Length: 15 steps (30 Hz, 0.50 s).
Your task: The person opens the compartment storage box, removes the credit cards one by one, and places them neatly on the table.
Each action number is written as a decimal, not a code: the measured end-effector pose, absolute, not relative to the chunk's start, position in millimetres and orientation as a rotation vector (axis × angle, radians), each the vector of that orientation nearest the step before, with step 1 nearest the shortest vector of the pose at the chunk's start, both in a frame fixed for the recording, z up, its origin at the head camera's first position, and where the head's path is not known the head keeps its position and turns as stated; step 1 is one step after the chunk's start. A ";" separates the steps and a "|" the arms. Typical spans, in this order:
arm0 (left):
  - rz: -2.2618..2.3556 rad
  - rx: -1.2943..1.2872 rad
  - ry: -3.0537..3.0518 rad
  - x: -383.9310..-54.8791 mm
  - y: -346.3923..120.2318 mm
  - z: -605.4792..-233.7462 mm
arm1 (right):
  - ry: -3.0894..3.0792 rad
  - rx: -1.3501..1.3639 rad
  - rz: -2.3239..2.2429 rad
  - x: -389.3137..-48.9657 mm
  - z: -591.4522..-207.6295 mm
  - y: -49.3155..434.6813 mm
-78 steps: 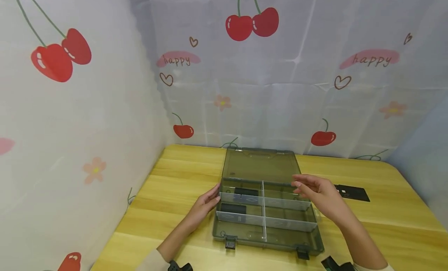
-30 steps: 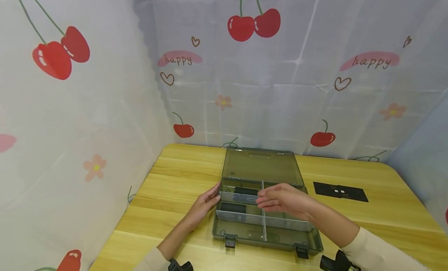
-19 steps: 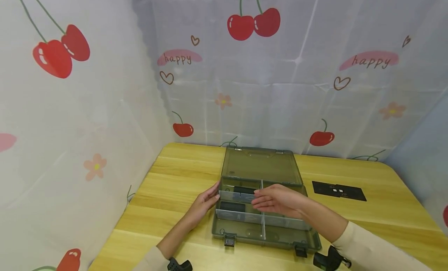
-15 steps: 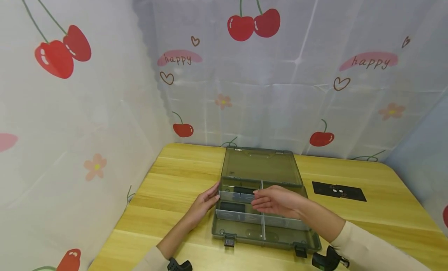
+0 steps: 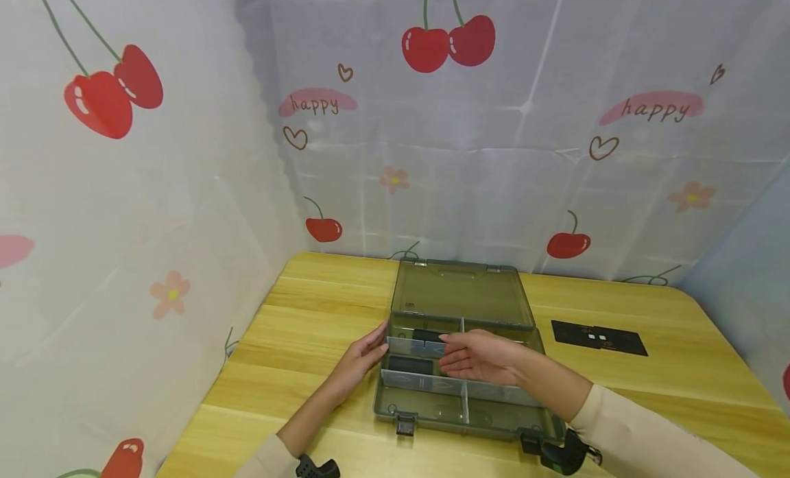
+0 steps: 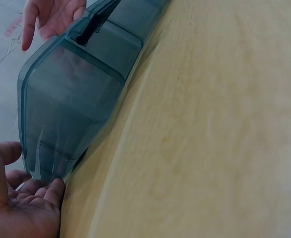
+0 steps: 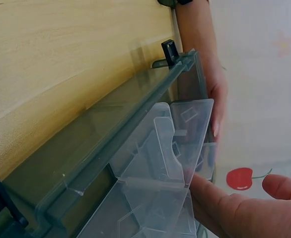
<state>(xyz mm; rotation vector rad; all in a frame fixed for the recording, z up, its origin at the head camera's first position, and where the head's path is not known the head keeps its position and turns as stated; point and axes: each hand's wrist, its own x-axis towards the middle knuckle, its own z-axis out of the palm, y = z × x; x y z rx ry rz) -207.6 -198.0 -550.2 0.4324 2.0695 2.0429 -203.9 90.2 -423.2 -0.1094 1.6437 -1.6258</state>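
Observation:
A smoky green plastic organizer box (image 5: 426,433) sits with its lid (image 5: 463,293) folded back, its tray split by clear dividers (image 5: 422,380). My left hand (image 5: 361,361) rests against the box's left side, fingers extended, thumb near the rim. Over the middle row is my right hand (image 5: 478,356), its fingers loosely extended to the left and partly down among the compartments; no held object shows. In the right wrist view its fingers lie beside a clear divider (image 7: 190,124). One dark flat piece (image 5: 410,365) lies in the middle left compartment, another dark piece (image 5: 427,335) in the back left one.
Two black cards (image 5: 599,337) with small white squares lie overlapping on the wooden table (image 5: 321,293), right of the box. Two latches (image 5: 405,424) stick out at the box's front. A cherry-print curtain (image 5: 469,190) stands behind and to the left.
From the box's right edge, my right hand has moved left over the compartments, bringing both cards into full view; lately it shifted slightly further left. My left hand has stayed in place.

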 end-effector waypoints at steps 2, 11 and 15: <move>2.043 0.431 2.067 -207.5 -197.6 -549.9 | 1.641 -0.112 -1.620 -204.2 -423.8 89.0; 2.046 0.432 2.070 -206.3 -197.2 -546.4 | 1.588 -0.054 -1.612 -208.5 -425.8 83.0; 2.043 0.430 2.068 -206.0 -197.8 -547.2 | 1.587 -0.010 -1.607 -210.3 -427.7 79.7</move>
